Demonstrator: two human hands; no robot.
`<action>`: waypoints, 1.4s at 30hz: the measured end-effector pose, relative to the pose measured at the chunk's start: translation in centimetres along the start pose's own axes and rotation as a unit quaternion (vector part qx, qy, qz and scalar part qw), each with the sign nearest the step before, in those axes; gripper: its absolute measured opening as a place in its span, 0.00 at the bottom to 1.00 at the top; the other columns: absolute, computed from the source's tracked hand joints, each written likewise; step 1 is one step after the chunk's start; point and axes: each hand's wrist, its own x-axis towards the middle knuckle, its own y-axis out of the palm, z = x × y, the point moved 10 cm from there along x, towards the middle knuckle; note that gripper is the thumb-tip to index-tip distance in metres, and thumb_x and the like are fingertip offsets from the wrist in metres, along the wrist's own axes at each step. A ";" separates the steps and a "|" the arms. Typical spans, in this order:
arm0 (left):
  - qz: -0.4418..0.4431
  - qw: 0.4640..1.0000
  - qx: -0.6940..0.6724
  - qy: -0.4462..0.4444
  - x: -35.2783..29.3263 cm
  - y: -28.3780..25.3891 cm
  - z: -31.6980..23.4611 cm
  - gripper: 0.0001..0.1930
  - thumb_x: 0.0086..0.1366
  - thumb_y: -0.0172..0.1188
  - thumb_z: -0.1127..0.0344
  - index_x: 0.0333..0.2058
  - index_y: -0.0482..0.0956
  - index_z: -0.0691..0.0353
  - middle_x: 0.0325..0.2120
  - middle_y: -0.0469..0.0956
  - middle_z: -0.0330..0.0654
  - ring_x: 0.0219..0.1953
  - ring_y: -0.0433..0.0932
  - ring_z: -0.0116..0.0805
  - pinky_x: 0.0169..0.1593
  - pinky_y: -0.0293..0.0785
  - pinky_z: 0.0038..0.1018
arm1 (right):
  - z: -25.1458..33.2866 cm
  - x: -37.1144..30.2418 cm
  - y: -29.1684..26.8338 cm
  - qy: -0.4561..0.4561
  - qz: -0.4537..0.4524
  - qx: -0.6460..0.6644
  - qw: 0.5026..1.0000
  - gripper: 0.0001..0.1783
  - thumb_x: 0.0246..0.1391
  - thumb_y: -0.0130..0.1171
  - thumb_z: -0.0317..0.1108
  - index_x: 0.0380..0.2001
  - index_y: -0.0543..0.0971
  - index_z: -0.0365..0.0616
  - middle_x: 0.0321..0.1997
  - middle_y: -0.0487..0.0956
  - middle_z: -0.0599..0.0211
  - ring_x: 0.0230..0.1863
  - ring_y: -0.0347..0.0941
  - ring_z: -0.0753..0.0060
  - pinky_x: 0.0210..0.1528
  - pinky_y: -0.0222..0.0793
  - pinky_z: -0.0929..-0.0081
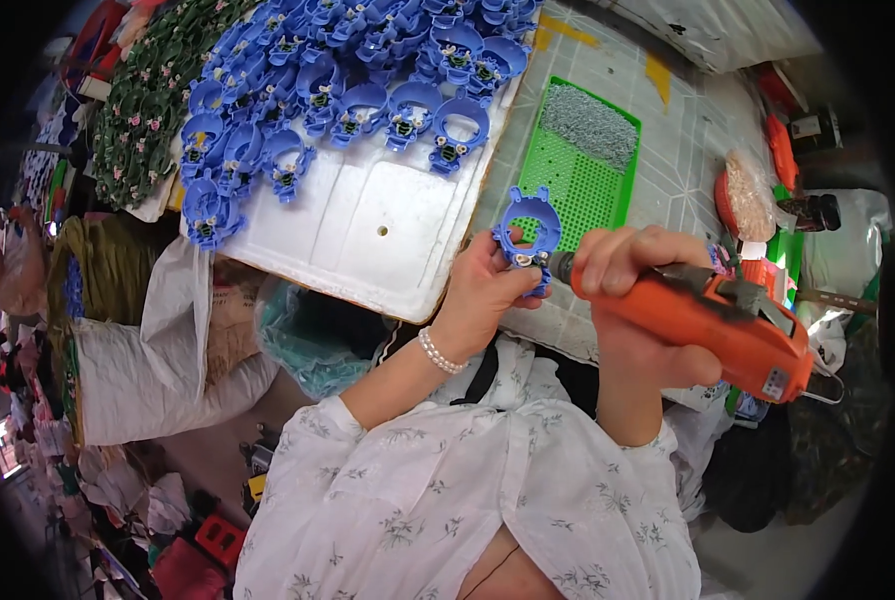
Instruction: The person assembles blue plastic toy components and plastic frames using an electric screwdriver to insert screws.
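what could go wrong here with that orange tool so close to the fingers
The orange power screwdriver in the right hand could slip and catch the left hand, whose fingers grip right beside its nose.

The blue ring-shaped part is held up by fingers alone, so it might twist under the tool.

Blue parts crowd the left edge of the white board; a bump could knock some off.

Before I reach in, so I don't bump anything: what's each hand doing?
Left hand: closed, holding a blue ring-shaped part.
Right hand: closed around an orange handheld power tool.
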 end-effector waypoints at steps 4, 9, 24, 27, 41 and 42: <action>-0.006 1.000 -0.001 0.005 -0.3 0.3 -0.3 0.21 0.54 0.56 0.77 0.47 0.62 0.64 0.34 0.75 0.42 0.29 0.78 0.29 0.29 0.76 0.22 | -1.4 -0.7 -0.3 0.016 -0.002 0.020 1.000 0.47 0.33 0.62 0.69 0.43 0.68 0.35 0.30 0.73 0.64 0.33 0.70 0.68 0.41 0.66 0.67; 0.001 1.000 0.013 0.008 -0.5 0.3 -0.2 0.20 0.54 0.56 0.76 0.46 0.63 0.61 0.36 0.75 0.38 0.33 0.76 0.26 0.31 0.77 0.23 | -2.2 -1.1 -0.8 0.026 -0.033 -0.005 0.999 0.48 0.31 0.61 0.69 0.42 0.68 0.34 0.30 0.73 0.64 0.32 0.70 0.69 0.41 0.68 0.68; 0.017 0.998 0.018 0.061 -1.4 0.6 -1.2 0.19 0.53 0.55 0.76 0.45 0.64 0.64 0.35 0.73 0.39 0.33 0.75 0.25 0.32 0.75 0.21 | -0.7 -0.9 1.7 0.017 -0.005 -0.068 0.998 0.51 0.29 0.54 0.78 0.41 0.70 0.38 0.25 0.69 0.69 0.25 0.66 0.70 0.30 0.62 0.70; 0.002 0.996 0.025 0.081 -3.1 -0.8 -3.9 0.23 0.52 0.55 0.78 0.48 0.63 0.66 0.35 0.73 0.42 0.30 0.76 0.28 0.32 0.76 0.23 | 1.9 -0.1 2.5 -0.038 0.068 -0.027 0.997 0.49 0.33 0.56 0.74 0.43 0.69 0.38 0.26 0.69 0.68 0.27 0.67 0.68 0.33 0.63 0.68; -0.349 0.921 -0.026 0.171 -18.7 -29.2 -5.2 0.19 0.54 0.52 0.77 0.47 0.64 0.64 0.35 0.74 0.45 0.28 0.78 0.37 0.30 0.80 0.27 | -0.9 -2.4 -4.3 0.061 -0.042 -0.054 0.996 0.50 0.36 0.50 0.76 0.45 0.71 0.37 0.27 0.70 0.67 0.29 0.66 0.68 0.38 0.60 0.68; -0.359 0.921 -0.049 0.139 -18.4 -31.1 -2.4 0.19 0.54 0.52 0.77 0.46 0.65 0.65 0.34 0.73 0.45 0.28 0.78 0.37 0.30 0.80 0.27 | -1.2 -2.4 -4.5 0.068 -0.052 -0.058 0.995 0.50 0.36 0.49 0.76 0.45 0.71 0.37 0.27 0.70 0.68 0.29 0.66 0.68 0.38 0.60 0.68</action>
